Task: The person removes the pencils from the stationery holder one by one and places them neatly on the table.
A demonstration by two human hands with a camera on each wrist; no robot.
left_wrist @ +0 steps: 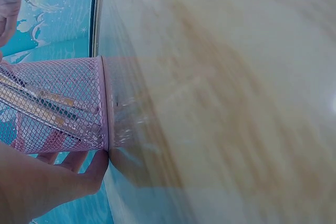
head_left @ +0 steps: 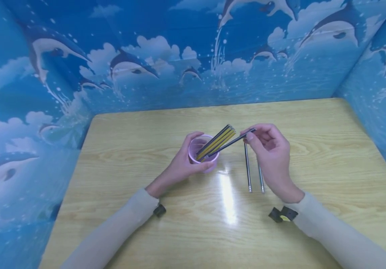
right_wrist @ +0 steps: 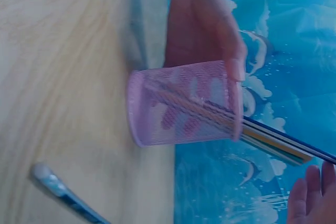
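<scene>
My left hand (head_left: 183,161) holds a pink mesh pencil cup (head_left: 210,168) around its side, thumb across the front near the rim. Several yellow-and-black striped pencils (head_left: 217,143) lean to the right inside the cup. Between thumb and fingers, my right hand (head_left: 274,158) pinches a dark pencil (head_left: 232,142), whose lower end is in the cup's mouth. Through the mesh cup (left_wrist: 63,77) in the left wrist view, pencil ends show near its base. In the right wrist view, only the fingertips of the right hand (right_wrist: 312,198) appear, at the lower right corner.
Two dark pencils lie on the wood-grain table (head_left: 129,149) below the right hand: one pencil (head_left: 248,168) and another pencil (head_left: 261,177), partly hidden by the hand. A blue dolphin-print backdrop (head_left: 166,74) stands along the table's back and sides.
</scene>
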